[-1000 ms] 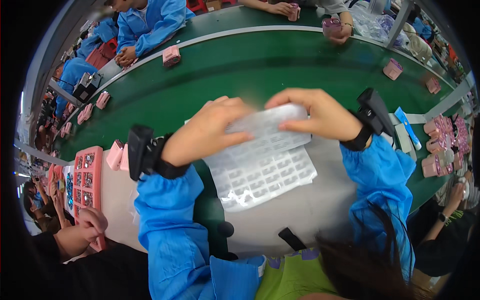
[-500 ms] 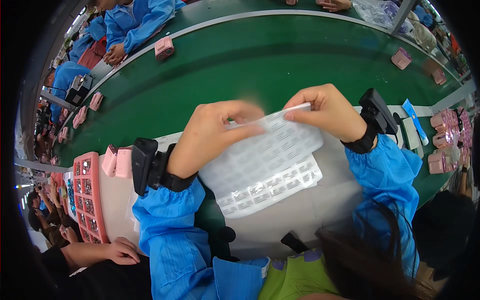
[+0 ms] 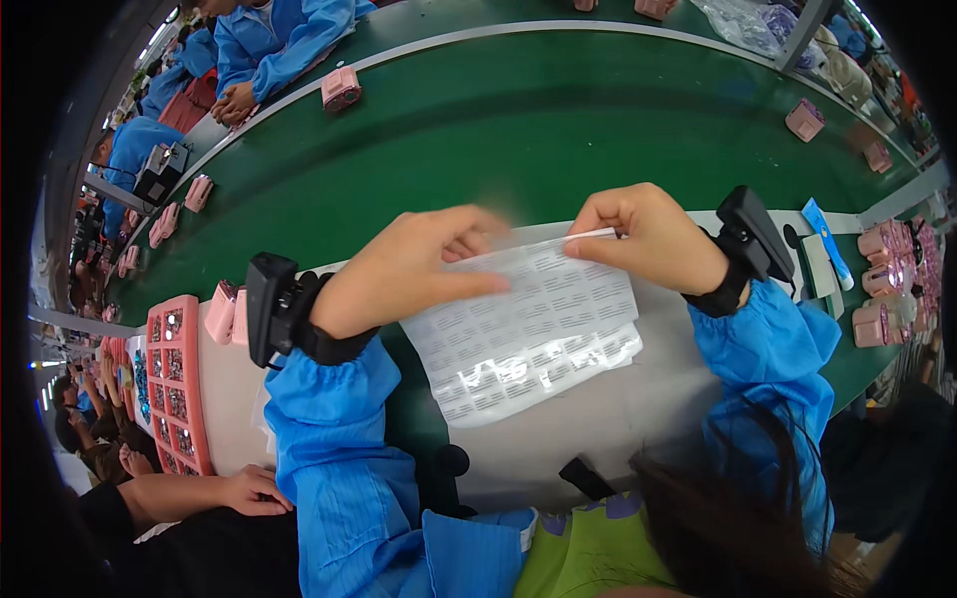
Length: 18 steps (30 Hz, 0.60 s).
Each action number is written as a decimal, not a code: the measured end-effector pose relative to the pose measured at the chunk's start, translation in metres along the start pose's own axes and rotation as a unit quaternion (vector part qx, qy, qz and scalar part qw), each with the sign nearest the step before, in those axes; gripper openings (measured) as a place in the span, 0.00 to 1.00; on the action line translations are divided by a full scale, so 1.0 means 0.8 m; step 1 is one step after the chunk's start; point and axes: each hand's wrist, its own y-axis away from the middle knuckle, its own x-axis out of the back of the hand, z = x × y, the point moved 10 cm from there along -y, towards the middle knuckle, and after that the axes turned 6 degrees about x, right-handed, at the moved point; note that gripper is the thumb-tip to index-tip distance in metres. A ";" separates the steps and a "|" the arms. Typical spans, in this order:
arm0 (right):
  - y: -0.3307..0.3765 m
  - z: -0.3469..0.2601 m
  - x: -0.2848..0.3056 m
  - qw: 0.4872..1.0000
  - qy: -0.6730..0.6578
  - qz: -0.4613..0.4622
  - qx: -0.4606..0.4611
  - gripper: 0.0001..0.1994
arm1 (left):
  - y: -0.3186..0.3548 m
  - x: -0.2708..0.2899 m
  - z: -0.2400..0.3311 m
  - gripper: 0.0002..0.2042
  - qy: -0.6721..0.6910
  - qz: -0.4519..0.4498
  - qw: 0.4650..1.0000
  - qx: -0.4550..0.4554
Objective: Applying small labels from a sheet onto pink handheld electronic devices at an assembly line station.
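Observation:
My right hand [image 3: 643, 237] pinches the upper right edge of a white sheet of labels [image 3: 538, 309], which is printed with small blocks in rows. The sheet's lower part is glossy and lies over the pale mat in front of me. At its upper left, my left hand [image 3: 419, 264] is open, with thumb and fingers spread apart. The thumb reaches over the sheet's corner, though I cannot tell whether it touches. Some of the left fingers are smeared by motion.
A pink compartment tray [image 3: 174, 389] of small parts stands left, beside pink devices [image 3: 221, 314]. More pink devices [image 3: 877, 289] sit at right, near a blue tube [image 3: 827, 239]. Another pink device [image 3: 341, 90] rests on the green belt [image 3: 558, 120]. A neighbour's hand [image 3: 254, 490] is lower left.
My left hand has drawn left, its thumb and fingers wider apart. The right hand has come slightly lower with the sheet's edge. Pink devices on the belt have shifted slightly right.

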 end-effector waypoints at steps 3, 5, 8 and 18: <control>-0.003 0.004 0.003 0.995 -0.095 0.038 0.013 0.06 | -0.005 -0.005 -0.024 0.07 0.074 -0.023 0.994 0.083; -0.003 0.002 0.007 0.988 -0.142 0.056 0.019 0.06 | -0.005 -0.009 -0.034 0.07 0.111 -0.035 0.985 0.125; -0.004 -0.003 0.018 0.994 -0.068 0.079 0.014 0.06 | -0.004 0.000 -0.029 0.08 0.084 0.001 0.988 0.128; 0.002 -0.026 0.021 0.989 0.021 0.101 0.107 0.04 | -0.006 -0.004 -0.023 0.08 0.051 0.013 0.993 0.104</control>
